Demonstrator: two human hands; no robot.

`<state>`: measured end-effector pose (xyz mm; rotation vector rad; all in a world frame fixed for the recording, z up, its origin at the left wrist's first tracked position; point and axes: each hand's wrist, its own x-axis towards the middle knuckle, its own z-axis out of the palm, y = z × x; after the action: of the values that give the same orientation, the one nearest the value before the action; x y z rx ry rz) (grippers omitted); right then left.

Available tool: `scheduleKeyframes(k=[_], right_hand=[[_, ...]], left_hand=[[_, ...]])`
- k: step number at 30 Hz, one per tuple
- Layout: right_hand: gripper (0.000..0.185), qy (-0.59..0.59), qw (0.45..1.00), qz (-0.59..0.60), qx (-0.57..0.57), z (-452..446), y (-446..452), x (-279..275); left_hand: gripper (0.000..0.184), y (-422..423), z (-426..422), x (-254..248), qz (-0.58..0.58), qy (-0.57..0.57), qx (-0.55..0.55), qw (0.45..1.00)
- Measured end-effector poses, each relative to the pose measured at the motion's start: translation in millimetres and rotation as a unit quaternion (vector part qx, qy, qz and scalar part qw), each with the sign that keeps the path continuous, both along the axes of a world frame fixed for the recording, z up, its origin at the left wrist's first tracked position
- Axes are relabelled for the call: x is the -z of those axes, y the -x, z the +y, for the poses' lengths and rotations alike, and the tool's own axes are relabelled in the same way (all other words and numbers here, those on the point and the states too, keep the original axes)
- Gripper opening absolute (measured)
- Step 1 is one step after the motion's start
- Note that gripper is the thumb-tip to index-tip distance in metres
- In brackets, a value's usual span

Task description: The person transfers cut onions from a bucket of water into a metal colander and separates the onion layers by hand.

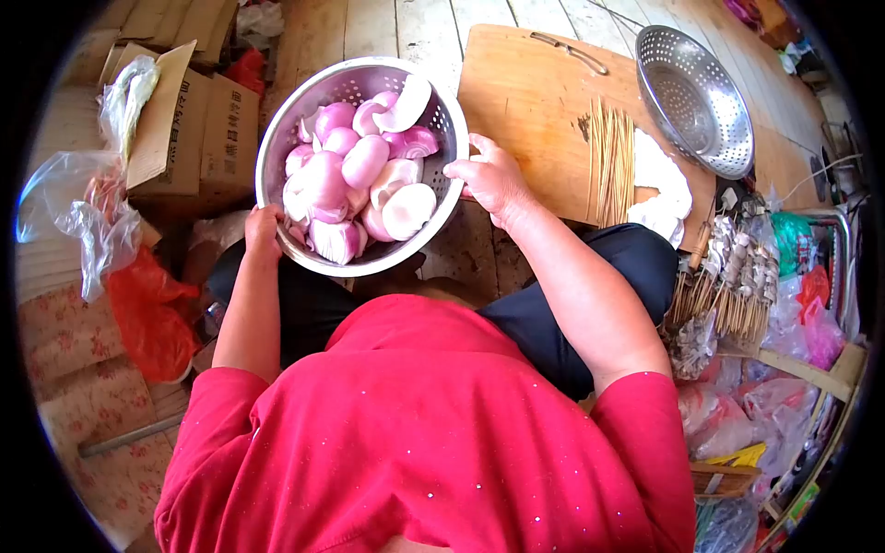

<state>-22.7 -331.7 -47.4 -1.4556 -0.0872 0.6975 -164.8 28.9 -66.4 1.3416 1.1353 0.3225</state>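
While a seated person's two hands hold a perforated metal bowl [286, 124] in front of the knees, the work surface stands just to its right. The left hand [265, 230] is closed at the lower left rim, its fingers partly hidden; the right hand [493, 178] pinches the right rim, thumb inward. Peeled purple onions [364, 164] fill much of the bowl; whether it bears on anything beneath cannot be determined.

On the wooden board [525, 120] lie a slim metal tool [570, 52] near the far edge, a bundle of bare skewers [610, 164] and, beside it, a crumpled white cloth [666, 189]. A second colander [696, 101] tilts at the board's right side. Loaded skewers [737, 276] are massed below it.

Flooring is pale, worn planks [415, 28]. Cardboard cartons [207, 134] and a red plastic bag [152, 318] occupy the left side.
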Motion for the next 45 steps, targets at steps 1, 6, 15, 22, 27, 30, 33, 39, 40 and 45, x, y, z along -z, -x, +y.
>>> scheduleKeyframes(k=[1, 6, 15, 22, 27, 30, 33, 39, 40, 45], right_hand=[[0.077, -0.002, 1.0, -0.002, -0.001, 1.4, 2.5, 0.9], [0.036, 0.047, 0.996, 0.059, 0.05, -4.0, 27.7, 16.7], [0.04, 0.25, 0.949, 0.176, -0.078, 6.8, 88.1, 100.9], [0.025, 0.076, 0.959, 0.271, -0.007, 61.1, 113.6, 152.7], [0.02, -0.005, 0.954, 0.276, 0.12, 83.0, 119.0, 194.2], [0.018, -0.014, 0.97, 0.176, 0.167, 86.1, 114.7, 194.4], [0.026, -0.013, 0.983, 0.124, 0.137, 77.4, 91.9, 182.4], [0.028, 0.064, 0.986, 0.155, 0.017, 62.5, 66.9, 136.2], [0.026, 0.003, 0.977, 0.209, 0.034, 68.8, 68.2, 161.8], [0.023, 0.109, 0.973, 0.205, -0.018, 46.4, 64.1, 146.5]], left_hand=[[0.023, -0.1, 2.3, 0.2, -0.002, -0.002, -0.001, 1.0], [0.021, -0.3, 14.4, 8.9, 0.008, 0.022, 0.001, 1.0], [0.01, -1.3, 32.2, 25.5, 0.024, 0.026, -0.007, 0.999], [0.012, -4.0, 7.8, -1.5, 0.032, 0.074, -0.028, 0.996], [0.017, -1.6, 5.3, -0.2, 0.04, 0.007, -0.014, 0.999], [0.016, -1.6, 14.4, 5.2, 0.037, 0.012, -0.01, 0.999], [0.016, -4.9, 29.3, 8.4, 0.049, 0.014, 0.005, 0.999], [0.017, -17.1, 38.7, 7.4, 0.055, 0.002, 0.012, 0.998], [0.018, -16.7, 37.2, 7.8, 0.057, -0.002, 0.006, 0.998], [0.018, -17.8, 26.2, -2.4, 0.065, -0.024, 0.012, 0.998]])
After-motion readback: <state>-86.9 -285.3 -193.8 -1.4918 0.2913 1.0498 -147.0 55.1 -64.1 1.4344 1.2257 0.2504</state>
